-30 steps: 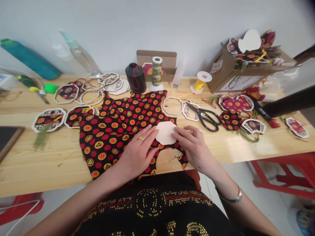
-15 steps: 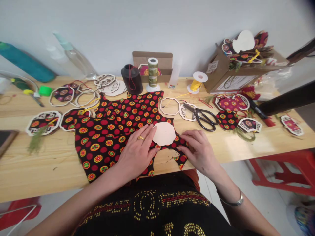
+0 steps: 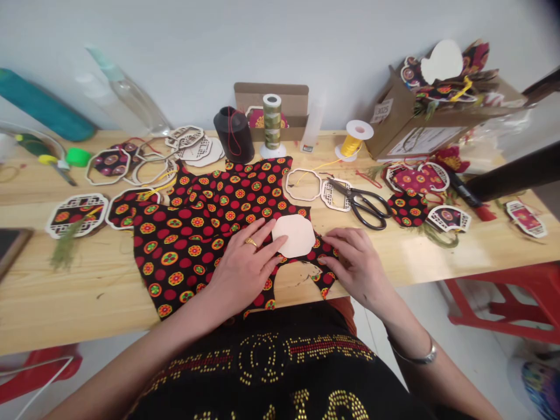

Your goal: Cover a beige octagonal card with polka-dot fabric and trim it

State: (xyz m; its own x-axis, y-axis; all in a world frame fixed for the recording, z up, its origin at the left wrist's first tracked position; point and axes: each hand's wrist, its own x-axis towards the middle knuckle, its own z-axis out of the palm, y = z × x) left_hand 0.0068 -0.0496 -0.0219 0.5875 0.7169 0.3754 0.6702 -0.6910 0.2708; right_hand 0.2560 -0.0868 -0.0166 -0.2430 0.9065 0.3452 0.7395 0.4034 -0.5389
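From my remote seat I see the left hand (image 3: 245,256) palm-down, fingers extended onto the left side of the white template (image 3: 296,238), which lies on the patterned fabric (image 3: 192,233), while the right hand (image 3: 323,249) curls at that fabric's right edge, whether pinching I cannot tell.

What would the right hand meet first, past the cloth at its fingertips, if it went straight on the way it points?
Probably the pale flat piece, lying on the patterned cloth just left of the right hand; exact depth is unclear.
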